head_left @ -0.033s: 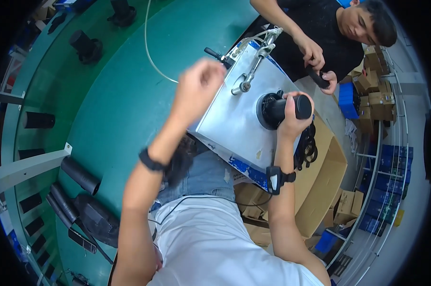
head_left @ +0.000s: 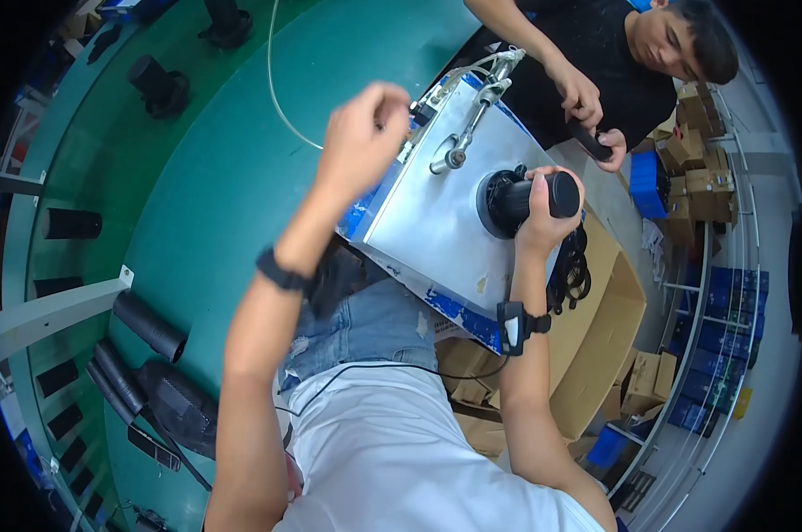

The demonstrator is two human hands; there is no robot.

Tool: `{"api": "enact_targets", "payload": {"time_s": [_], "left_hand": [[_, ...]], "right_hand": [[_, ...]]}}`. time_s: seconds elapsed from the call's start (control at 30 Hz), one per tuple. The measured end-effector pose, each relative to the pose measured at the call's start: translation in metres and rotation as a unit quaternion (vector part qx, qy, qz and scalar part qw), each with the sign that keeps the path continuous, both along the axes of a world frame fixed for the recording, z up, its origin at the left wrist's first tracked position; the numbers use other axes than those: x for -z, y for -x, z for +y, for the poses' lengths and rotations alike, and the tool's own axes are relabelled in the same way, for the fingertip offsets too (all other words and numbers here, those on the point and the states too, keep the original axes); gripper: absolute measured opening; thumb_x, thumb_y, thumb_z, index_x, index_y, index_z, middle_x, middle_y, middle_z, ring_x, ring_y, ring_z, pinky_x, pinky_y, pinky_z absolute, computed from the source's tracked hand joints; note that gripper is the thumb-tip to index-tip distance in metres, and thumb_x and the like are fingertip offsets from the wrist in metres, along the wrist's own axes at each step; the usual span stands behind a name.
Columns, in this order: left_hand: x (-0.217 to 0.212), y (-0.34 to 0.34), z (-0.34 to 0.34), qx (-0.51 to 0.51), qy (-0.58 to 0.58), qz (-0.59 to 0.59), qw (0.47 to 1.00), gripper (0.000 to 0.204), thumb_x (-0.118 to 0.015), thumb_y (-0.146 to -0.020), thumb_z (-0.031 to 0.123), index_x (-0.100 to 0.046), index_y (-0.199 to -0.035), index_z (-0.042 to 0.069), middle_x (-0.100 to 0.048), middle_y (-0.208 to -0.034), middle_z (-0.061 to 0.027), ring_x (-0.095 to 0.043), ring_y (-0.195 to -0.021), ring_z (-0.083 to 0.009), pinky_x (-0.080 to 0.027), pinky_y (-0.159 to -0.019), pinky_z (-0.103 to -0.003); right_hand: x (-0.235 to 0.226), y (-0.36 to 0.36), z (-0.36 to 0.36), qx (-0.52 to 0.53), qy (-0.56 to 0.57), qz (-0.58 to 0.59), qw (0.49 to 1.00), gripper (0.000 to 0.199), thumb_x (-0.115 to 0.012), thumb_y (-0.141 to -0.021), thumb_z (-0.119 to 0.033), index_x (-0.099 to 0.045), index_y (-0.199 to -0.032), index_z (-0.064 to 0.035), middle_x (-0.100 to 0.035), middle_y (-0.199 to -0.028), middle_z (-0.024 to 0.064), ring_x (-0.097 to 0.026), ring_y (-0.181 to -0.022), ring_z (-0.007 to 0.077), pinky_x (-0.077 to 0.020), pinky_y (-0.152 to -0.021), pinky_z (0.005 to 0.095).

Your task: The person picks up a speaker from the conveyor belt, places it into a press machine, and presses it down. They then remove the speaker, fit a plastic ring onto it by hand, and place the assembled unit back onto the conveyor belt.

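Note:
My right hand is wrapped round a black cylindrical part, which stands tilted on a dark round seat atop a silver metal box. Its flat round end pokes out between thumb and fingers. My left hand has curled fingers at the box's left edge, over the black lever of a small valve; the hand hides the lever itself. Between my hands, a toggle clamp linkage with a metal rod is mounted on the box top.
Across from me, a person handles a black curved piece. Black rings hang beside the box, above an open carton. On the green table lie black tubes. A clear hose crosses it. Blue crates stand at right.
My left hand has moved slightly up and away from me, over the valve lever that showed before. The right hand and the black cylinder are almost unmoved.

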State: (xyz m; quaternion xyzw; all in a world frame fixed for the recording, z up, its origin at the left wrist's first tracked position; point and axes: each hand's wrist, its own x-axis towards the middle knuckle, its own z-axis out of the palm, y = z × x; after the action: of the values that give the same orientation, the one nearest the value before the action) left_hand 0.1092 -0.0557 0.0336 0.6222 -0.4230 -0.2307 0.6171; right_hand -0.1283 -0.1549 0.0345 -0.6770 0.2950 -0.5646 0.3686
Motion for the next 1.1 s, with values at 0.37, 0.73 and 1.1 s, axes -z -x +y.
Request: {"api": "enact_targets", "payload": {"time_s": [0.37, 0.73, 1.1], "left_hand": [[0.076, -0.065, -0.074, 0.094, -0.284, -0.344, 0.89, 0.034, -0.048, -0.084, 0.021, -0.066, -0.109, 0.008, -0.065, -0.114, -0.0179, -0.06, -0.109, -0.0342, -0.046, -0.093, -0.049], [-0.03, -0.045, 0.02, -0.086, 0.125, -0.225, 0.962, 0.048, -0.064, -0.08, 0.025, -0.055, -0.123, 0.005, -0.058, -0.12, -0.0153, -0.054, -0.114, -0.0349, -0.042, -0.096, -0.048], [-0.037, -0.113, 0.143, -0.291, 0.015, -0.139, 0.947, 0.058, -0.081, -0.066, 0.025, -0.051, -0.109, -0.001, -0.067, -0.091, -0.0169, -0.066, -0.081, -0.0317, -0.052, -0.071, -0.042]], "right_hand": [[0.003, -0.004, 0.001, 0.026, 0.032, -0.005, 0.999, 0.023, -0.061, -0.083, -0.001, -0.052, -0.104, 0.002, -0.061, -0.088, 0.0112, -0.061, -0.079, 0.0185, -0.0508, -0.081, 0.0329], [-0.198, 0.031, 0.025, -0.106, 0.179, -0.093, 0.974, 0.035, -0.057, -0.086, -0.029, -0.055, -0.102, 0.0017, -0.06, -0.092, 0.0113, -0.058, -0.088, 0.0216, -0.0481, -0.083, 0.0369], [-0.087, -0.114, 0.122, -0.258, 0.008, 0.141, 0.956, 0.08, -0.07, -0.079, -0.03, -0.033, -0.144, -0.001, -0.041, -0.143, 0.0153, -0.036, -0.136, 0.0269, -0.0262, -0.11, 0.0407]]}}
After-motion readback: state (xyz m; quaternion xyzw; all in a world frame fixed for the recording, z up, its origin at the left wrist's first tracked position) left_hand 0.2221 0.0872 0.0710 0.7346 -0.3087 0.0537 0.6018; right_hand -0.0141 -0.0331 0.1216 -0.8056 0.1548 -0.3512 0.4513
